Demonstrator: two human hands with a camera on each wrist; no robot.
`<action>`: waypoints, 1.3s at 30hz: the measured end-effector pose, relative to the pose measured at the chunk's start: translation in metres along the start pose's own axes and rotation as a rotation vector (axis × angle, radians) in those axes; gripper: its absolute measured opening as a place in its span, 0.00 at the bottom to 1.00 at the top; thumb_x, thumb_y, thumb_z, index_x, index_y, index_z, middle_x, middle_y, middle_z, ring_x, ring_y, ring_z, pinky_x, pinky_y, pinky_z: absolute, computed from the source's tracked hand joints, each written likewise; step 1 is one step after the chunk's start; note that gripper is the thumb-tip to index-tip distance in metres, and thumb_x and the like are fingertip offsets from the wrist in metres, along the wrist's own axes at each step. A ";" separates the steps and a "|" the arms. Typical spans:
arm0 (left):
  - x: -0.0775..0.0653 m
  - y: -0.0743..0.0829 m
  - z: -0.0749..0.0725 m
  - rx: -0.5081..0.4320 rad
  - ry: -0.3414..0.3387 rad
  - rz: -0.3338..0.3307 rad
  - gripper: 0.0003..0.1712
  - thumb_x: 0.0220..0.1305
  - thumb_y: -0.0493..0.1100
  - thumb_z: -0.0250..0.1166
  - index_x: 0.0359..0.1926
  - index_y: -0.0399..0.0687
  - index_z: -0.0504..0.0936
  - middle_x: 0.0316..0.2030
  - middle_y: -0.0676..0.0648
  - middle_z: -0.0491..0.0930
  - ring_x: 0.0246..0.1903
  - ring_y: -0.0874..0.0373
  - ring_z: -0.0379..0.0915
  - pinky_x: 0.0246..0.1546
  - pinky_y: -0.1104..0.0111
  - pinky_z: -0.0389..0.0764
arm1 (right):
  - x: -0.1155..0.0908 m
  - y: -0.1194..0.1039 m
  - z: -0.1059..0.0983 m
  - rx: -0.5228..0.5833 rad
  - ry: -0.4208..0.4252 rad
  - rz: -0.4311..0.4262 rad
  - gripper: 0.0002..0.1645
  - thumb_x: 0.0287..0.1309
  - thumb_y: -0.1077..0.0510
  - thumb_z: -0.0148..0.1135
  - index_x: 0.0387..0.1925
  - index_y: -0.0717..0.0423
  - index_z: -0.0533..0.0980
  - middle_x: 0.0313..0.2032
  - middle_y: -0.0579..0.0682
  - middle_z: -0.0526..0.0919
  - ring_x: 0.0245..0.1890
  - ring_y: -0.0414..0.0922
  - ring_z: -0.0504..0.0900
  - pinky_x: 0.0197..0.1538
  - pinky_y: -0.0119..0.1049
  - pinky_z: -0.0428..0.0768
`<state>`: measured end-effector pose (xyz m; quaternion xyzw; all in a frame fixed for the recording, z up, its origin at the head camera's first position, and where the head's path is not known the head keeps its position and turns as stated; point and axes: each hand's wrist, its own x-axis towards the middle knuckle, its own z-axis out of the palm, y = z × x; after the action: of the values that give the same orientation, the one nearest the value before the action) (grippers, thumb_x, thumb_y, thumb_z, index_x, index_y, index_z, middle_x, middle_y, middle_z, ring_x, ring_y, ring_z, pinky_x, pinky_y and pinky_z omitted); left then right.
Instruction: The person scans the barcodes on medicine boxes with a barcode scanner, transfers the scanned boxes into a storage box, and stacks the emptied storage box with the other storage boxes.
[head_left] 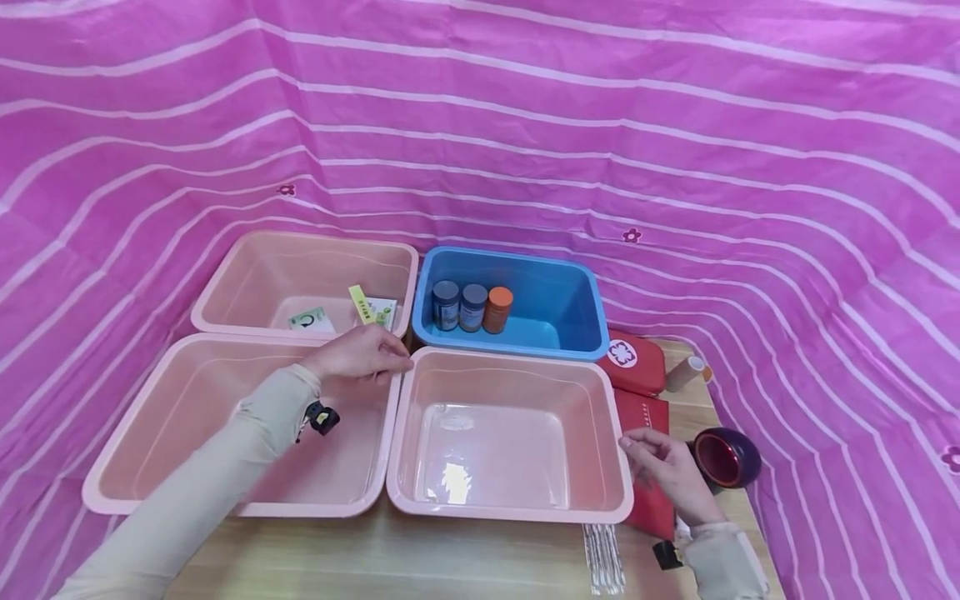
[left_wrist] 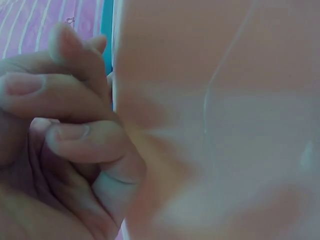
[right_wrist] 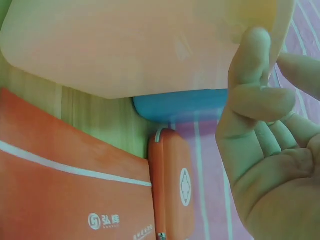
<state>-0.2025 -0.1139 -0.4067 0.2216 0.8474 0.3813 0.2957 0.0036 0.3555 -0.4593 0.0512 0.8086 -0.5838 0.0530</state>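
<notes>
An empty pink basin stands at the front, between the two hands. Over its back left corner hovers the left hand, fingers loosely bent and nothing seen between them. In the left wrist view these bent fingers are above the neighbouring basin's rim; whether a tip touches is unclear. The right hand is beside the basin's right rim, its fingertips close to it. Relaxed fingers overlap the basin's outer wall in the right wrist view; contact cannot be made out.
Left stands another pink basin; behind, a pink basin holds small packets. A blue basin contains three bottles. At right are a red case, red folder, dark cup and silvery strips.
</notes>
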 end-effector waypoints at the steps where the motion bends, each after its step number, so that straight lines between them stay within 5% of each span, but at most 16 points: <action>1: 0.001 0.000 -0.001 0.011 -0.009 -0.007 0.13 0.71 0.48 0.67 0.49 0.46 0.89 0.20 0.40 0.79 0.13 0.56 0.67 0.15 0.72 0.65 | 0.000 0.000 0.001 0.012 -0.003 0.005 0.16 0.74 0.60 0.58 0.49 0.72 0.77 0.21 0.42 0.80 0.19 0.35 0.76 0.23 0.34 0.78; 10: 0.005 -0.001 0.001 0.023 -0.072 -0.018 0.13 0.70 0.47 0.68 0.49 0.45 0.87 0.18 0.43 0.79 0.12 0.58 0.67 0.15 0.71 0.67 | -0.004 0.004 0.004 0.173 -0.029 0.024 0.11 0.75 0.62 0.56 0.42 0.70 0.77 0.18 0.43 0.75 0.14 0.35 0.67 0.14 0.41 0.62; 15: 0.005 0.003 0.007 0.002 -0.130 0.004 0.10 0.68 0.46 0.69 0.45 0.48 0.90 0.16 0.45 0.78 0.11 0.60 0.65 0.14 0.73 0.66 | -0.014 0.008 -0.002 0.252 0.002 0.010 0.09 0.74 0.66 0.53 0.37 0.60 0.79 0.17 0.40 0.74 0.14 0.34 0.64 0.19 0.49 0.50; 23: 0.002 0.016 0.020 -0.037 -0.270 -0.035 0.09 0.68 0.47 0.70 0.35 0.48 0.92 0.12 0.52 0.74 0.08 0.64 0.63 0.14 0.75 0.62 | -0.020 0.010 -0.005 0.282 0.022 0.003 0.10 0.73 0.68 0.53 0.38 0.57 0.80 0.19 0.40 0.77 0.15 0.32 0.68 0.20 0.49 0.51; 32: 0.000 0.016 0.021 -0.069 -0.255 -0.002 0.10 0.68 0.47 0.70 0.36 0.46 0.91 0.12 0.53 0.73 0.08 0.64 0.62 0.14 0.76 0.61 | -0.027 0.002 -0.011 0.239 0.041 0.002 0.09 0.73 0.68 0.54 0.37 0.59 0.79 0.18 0.41 0.78 0.13 0.33 0.68 0.14 0.47 0.54; 39: -0.011 0.026 0.016 -0.186 -0.230 0.070 0.11 0.69 0.45 0.68 0.37 0.41 0.90 0.12 0.52 0.72 0.09 0.63 0.63 0.14 0.75 0.66 | -0.037 -0.022 -0.020 0.269 0.068 -0.029 0.14 0.73 0.69 0.52 0.37 0.55 0.82 0.20 0.42 0.83 0.15 0.32 0.73 0.13 0.32 0.63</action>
<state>-0.1804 -0.0962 -0.3910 0.2651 0.7608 0.4403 0.3963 0.0369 0.3664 -0.4267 0.0659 0.7251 -0.6854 0.0096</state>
